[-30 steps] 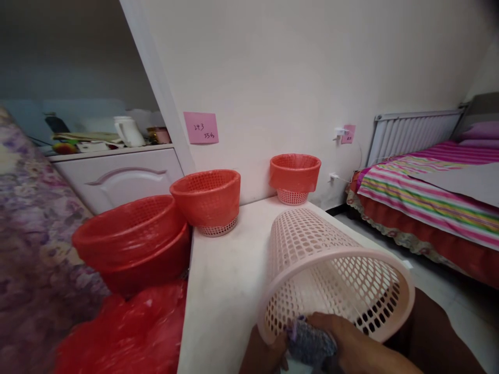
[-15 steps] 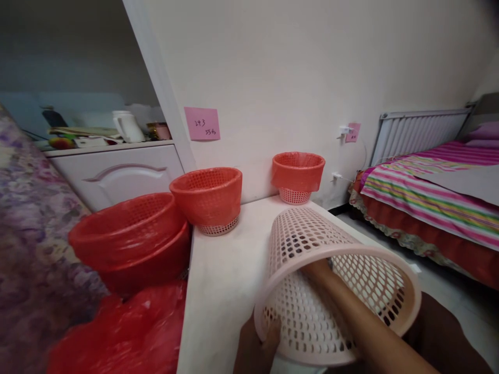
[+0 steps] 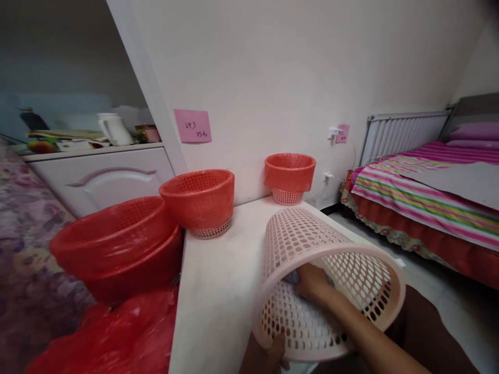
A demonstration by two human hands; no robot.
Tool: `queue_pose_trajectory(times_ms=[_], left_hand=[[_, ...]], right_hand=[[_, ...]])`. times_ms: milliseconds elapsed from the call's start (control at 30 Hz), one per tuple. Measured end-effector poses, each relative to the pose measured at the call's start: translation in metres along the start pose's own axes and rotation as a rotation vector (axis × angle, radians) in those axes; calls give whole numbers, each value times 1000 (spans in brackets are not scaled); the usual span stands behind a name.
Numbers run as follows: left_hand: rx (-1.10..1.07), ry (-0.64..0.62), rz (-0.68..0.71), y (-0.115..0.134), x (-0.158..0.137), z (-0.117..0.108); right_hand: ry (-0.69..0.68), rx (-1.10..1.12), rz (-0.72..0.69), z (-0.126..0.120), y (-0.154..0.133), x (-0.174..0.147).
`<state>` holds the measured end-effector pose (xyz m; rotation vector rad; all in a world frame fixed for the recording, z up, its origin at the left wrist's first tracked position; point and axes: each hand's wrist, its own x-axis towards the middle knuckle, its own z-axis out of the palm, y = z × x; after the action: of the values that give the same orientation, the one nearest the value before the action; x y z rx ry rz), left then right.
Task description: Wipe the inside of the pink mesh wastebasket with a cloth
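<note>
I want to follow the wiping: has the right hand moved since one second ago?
Yes. The right hand went from the pink basket's rim deeper inside.

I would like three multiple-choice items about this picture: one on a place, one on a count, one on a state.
1. Where is the right hand?
A. inside the pale pink basket
B. on the bed
C. on the pink note

2. How many red-lined baskets stand on the white ledge?
A. one
B. two
C. four

3. How does the pale pink basket lie?
A. upright
B. upside down
C. on its side

Answers: 1 A, the hand shows through its holes. 2 B, one near, one far. 3 C, its mouth faces the camera.
</note>
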<state>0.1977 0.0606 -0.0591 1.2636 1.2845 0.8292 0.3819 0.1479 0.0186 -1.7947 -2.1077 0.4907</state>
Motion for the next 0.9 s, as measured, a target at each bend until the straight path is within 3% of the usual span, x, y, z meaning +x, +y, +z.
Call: queue_pose_trajectory(times_ms=[167, 333, 433, 567, 667, 767, 900], left_hand=[[28, 41, 23, 15, -5, 3], [-44, 200, 118, 40, -16, -6], [-45, 234, 123, 44, -21, -17], [-1, 374, 156, 44, -24, -33], [39, 440, 226, 45, -24, -37], [59, 353, 255, 45, -22, -31], [39, 231, 212, 41, -17, -22]], right_hand=[[-137, 43, -128, -1, 7, -78], [-349, 448, -219, -21, 10, -111], [-340, 612, -219, -30, 8, -95], [50, 432, -208, -31, 5, -46], [235, 316, -118, -31, -1, -4], [332, 244, -69, -27, -10, 32], [338, 145, -84, -3, -18, 60]])
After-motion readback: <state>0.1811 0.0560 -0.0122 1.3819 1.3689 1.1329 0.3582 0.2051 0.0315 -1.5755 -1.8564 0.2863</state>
